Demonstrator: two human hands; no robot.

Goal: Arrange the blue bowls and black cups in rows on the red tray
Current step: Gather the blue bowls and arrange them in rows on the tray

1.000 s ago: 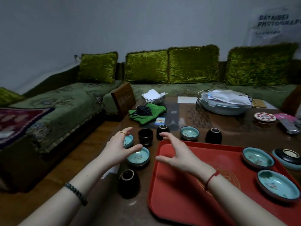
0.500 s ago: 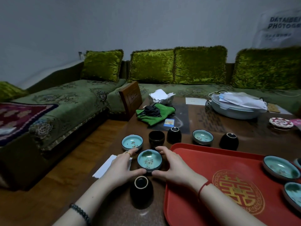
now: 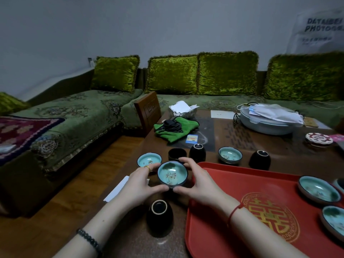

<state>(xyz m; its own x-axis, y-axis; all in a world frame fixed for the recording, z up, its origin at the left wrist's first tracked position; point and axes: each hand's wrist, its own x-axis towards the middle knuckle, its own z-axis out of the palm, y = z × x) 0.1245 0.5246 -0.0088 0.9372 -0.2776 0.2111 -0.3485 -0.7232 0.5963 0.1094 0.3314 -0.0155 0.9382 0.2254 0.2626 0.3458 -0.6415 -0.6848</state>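
Observation:
A blue bowl (image 3: 172, 175) with a flower inside sits between my left hand (image 3: 142, 183) and my right hand (image 3: 200, 185), both cupped around its sides. It is just left of the red tray (image 3: 232, 185). Two blue bowls (image 3: 318, 189) (image 3: 334, 219) rest at the tray's right side. Off the tray, another blue bowl (image 3: 149, 161) lies behind my left hand and one more blue bowl (image 3: 230, 157) stands behind the tray. Black cups stand at the near left (image 3: 159, 216), behind the held bowl (image 3: 176, 154) (image 3: 197, 152) and behind the tray (image 3: 260, 159).
A green cloth (image 3: 174, 131) with a black cable, a small card (image 3: 191, 139), crumpled paper (image 3: 181, 108) and a grey covered dish (image 3: 268, 121) occupy the table's far half. White paper (image 3: 117, 189) hangs over the table's left edge. A green sofa surrounds the table.
My hands moved down from open air and closed around the blue bowl left of the tray. The bowl now looks slightly raised and nearer the camera.

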